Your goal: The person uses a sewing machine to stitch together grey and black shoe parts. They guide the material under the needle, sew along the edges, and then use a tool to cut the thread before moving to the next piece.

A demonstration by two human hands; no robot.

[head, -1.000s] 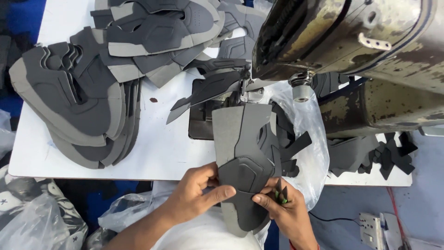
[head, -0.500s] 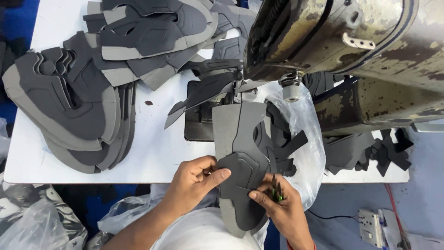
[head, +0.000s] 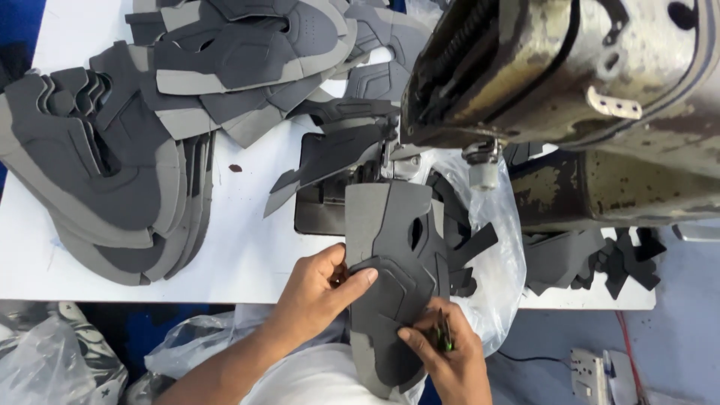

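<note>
Low in the middle of the frame both hands work one grey shoe upper point(head: 394, 277), a flat piece with a darker panel laid over a lighter one. It runs from just under the sewing machine point(head: 570, 82) down past the table point(head: 240, 255) edge toward the bottom of the frame.

The left hand point(head: 319, 292) comes in from the lower left; its thumb lies flat across the dark panel, and the other fingers curl at the piece's left edge — clamped on it. The right hand point(head: 446, 360), at the lower centre-right, presses its fingers together on the lower part of the same piece, and a small dark tool point(head: 444, 337) with a green tip sticks up between them.

The machine fills the upper right, worn and rust-stained. Just right of the upper lies a clear plastic bag point(head: 495, 262) with dark cut pieces in it, and more dark scraps point(head: 592, 259) sit further right on the table.

At the left of the frame a stack of uppers point(head: 112, 195) fans out; a second heap point(head: 255, 60) spreads across the upper middle. Crumpled plastic point(head: 45, 352) shows at the lower left, below the table.
</note>
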